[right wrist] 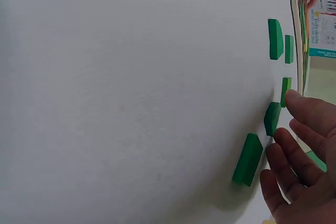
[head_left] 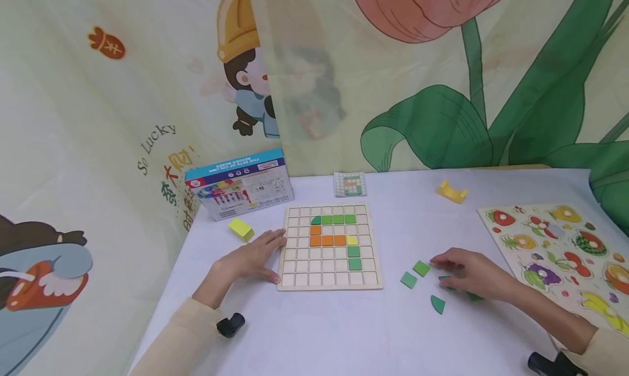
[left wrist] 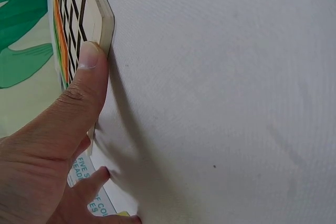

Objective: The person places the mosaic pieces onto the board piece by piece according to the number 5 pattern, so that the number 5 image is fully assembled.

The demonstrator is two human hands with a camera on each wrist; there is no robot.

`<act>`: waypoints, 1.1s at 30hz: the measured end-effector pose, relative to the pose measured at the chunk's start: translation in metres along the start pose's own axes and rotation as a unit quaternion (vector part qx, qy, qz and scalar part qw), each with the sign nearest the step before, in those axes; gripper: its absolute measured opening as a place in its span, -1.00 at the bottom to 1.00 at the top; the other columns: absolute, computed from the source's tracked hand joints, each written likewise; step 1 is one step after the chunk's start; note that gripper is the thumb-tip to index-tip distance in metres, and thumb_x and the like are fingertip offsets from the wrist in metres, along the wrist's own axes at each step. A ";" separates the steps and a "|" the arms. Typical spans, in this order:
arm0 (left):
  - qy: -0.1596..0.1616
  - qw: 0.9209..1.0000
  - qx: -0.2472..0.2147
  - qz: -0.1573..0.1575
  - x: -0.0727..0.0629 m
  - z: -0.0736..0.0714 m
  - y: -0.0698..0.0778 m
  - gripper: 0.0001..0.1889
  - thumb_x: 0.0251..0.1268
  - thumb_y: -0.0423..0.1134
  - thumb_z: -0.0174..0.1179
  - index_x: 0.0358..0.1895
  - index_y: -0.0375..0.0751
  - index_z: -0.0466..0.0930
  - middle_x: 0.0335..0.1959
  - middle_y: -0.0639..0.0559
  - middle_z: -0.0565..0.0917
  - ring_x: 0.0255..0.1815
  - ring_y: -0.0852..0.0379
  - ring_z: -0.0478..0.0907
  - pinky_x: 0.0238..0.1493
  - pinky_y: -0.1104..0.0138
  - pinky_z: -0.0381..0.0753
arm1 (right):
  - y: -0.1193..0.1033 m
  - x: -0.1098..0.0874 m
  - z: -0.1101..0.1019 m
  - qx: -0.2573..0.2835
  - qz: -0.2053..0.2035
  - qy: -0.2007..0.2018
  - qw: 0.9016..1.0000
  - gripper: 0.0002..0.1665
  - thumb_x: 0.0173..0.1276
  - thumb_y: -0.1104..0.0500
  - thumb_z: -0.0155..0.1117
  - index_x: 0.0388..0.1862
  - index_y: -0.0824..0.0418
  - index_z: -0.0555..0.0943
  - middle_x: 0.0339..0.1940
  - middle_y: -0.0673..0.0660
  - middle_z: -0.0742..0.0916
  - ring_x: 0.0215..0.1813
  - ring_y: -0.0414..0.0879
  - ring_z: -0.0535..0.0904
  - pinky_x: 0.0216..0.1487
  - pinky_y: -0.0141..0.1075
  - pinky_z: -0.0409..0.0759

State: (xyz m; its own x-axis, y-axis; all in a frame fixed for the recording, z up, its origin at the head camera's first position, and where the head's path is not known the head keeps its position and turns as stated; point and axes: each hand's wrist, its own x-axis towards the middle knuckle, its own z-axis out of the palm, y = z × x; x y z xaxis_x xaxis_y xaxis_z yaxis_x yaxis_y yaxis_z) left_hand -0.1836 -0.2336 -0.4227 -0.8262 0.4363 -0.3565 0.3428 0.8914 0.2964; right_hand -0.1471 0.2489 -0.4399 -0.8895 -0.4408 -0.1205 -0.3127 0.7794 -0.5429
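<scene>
A wooden grid board [head_left: 295, 280] bears green, orange and yellow tiles set in an angular line. My left hand [head_left: 248, 258] steadies the board's left side, its thumb [left wrist: 90, 59] against the rim near the front corner and the other fingers spread farther back. Right of the board, my right hand [head_left: 474, 272] hovers low over loose green pieces. Thumb and fingers are on either side of a dark green piece [right wrist: 272, 119], apparently not gripping it. Close by lie a light green square [head_left: 421, 268], a darker green square [head_left: 408, 279] and a quarter-round piece [head_left: 437, 304]. Another green piece [head_left: 475, 297] is partly hidden beneath that hand.
Behind the board lies a small pattern card [head_left: 350, 184]. A printed box [head_left: 241, 185] stands at the back left, with a yellow block [head_left: 241, 230] before it. A yellow holder [head_left: 451, 192] sits at the back right; a fruit puzzle board [head_left: 516, 256] lies at the right.
</scene>
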 end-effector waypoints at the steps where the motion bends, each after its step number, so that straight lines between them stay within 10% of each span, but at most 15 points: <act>1: -0.001 1.000 0.001 0.000 0.000 0.000 0.000 -0.01 -0.04 0.07 0.44 0.50 -0.09 0.16 0.61 0.00 -0.03 0.61 -0.13 -0.12 0.53 -0.02 0.14 | 0.001 -0.003 0.001 -0.004 0.004 0.000 1.000 -0.43 0.13 -0.04 0.47 0.11 0.12 0.62 -0.04 -0.06 0.70 -0.07 -0.29 0.57 -0.04 -0.49 0.63; 21: -0.003 1.000 -0.009 0.011 -0.001 0.000 -0.001 -0.04 -0.01 0.04 0.43 0.49 -0.13 0.17 0.60 -0.04 -0.02 0.61 -0.17 -0.13 0.54 -0.04 0.11 | -0.012 0.008 0.008 0.001 -0.033 0.065 0.997 -0.49 0.10 0.31 0.45 0.08 0.12 0.63 -0.13 -0.12 0.70 -0.18 -0.37 0.49 -0.13 -0.50 0.63; 33: 0.001 1.000 -0.014 0.004 -0.001 0.000 0.000 -0.04 -0.01 0.04 0.43 0.49 -0.11 0.16 0.60 -0.03 -0.01 0.61 -0.15 -0.13 0.54 -0.04 0.11 | -0.080 0.062 0.040 0.021 -0.139 -0.016 0.990 -0.53 0.16 0.34 0.41 0.08 0.11 0.65 -0.10 -0.10 0.70 -0.14 -0.28 0.53 -0.13 -0.45 0.64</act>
State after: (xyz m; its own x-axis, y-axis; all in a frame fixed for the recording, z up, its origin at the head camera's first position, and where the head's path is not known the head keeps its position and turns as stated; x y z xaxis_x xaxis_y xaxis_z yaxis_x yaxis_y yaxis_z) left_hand -0.1823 -0.2341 -0.4224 -0.8250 0.4426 -0.3515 0.3366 0.8843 0.3235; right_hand -0.1637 0.1416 -0.4378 -0.7592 -0.6508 0.0126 -0.5296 0.6063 -0.5932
